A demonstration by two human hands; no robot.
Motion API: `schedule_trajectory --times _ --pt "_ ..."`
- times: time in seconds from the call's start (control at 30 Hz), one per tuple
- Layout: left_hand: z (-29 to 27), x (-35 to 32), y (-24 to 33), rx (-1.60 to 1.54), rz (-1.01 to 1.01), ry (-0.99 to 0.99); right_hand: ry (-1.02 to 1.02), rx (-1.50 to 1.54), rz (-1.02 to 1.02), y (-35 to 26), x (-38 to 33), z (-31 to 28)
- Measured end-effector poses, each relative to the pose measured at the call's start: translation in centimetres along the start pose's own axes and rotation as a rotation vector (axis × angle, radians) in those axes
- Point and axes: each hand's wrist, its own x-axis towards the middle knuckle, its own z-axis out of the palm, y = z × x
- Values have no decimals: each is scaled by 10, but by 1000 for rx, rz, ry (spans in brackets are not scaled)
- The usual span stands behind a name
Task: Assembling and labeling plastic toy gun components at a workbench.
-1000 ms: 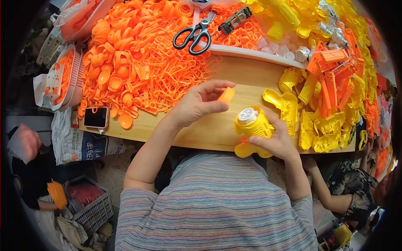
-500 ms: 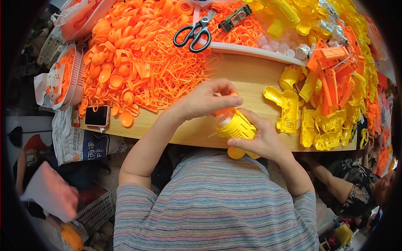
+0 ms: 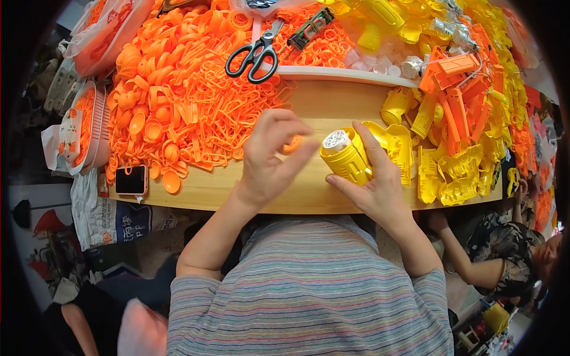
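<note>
My right hand (image 3: 380, 184) is closed round a yellow plastic flashlight-like body (image 3: 349, 165), thumb on the near side and fingers along the far side. Set in its upturned end is a round silvery-white insert (image 3: 336, 140) with a dotted face. To its left, my left hand (image 3: 270, 157) is raised above the wooden tabletop, smeared a little by motion. Between its thumb and bent fingers shows a small orange plastic piece (image 3: 291, 144), whose full shape is hidden. The hand stands apart from the yellow body.
A heap of orange plastic parts (image 3: 190, 89) covers the table's left side. Black-handled scissors (image 3: 255, 56) lie by a white tray rim (image 3: 332, 74). Yellow shells (image 3: 454, 169) and orange parts (image 3: 457, 113) crowd the right. A phone (image 3: 132, 180) lies at the left edge. People are nearby.
My left hand has pulled away leftward from the yellow body's end, which now shows its silvery insert uncovered. My right hand has raised the body slightly away from me. The view has shifted a little.
</note>
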Motion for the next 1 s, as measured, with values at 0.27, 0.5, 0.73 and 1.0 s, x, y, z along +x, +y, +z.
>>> schedule_trajectory --times 0.27,0.5,0.73,1.0 --pt "17 -8 18 -28 99 10 112 -65 -179 3 8 16" --pt "25 -15 20 -293 -96 6 129 -80 -166 -1 8 21" --pt "25 -21 25 -324 -98 50 79 -60 -126 -2 5 22" --pt "26 -21 25 -354 -121 71 16 -2 -122 -4 7 20"
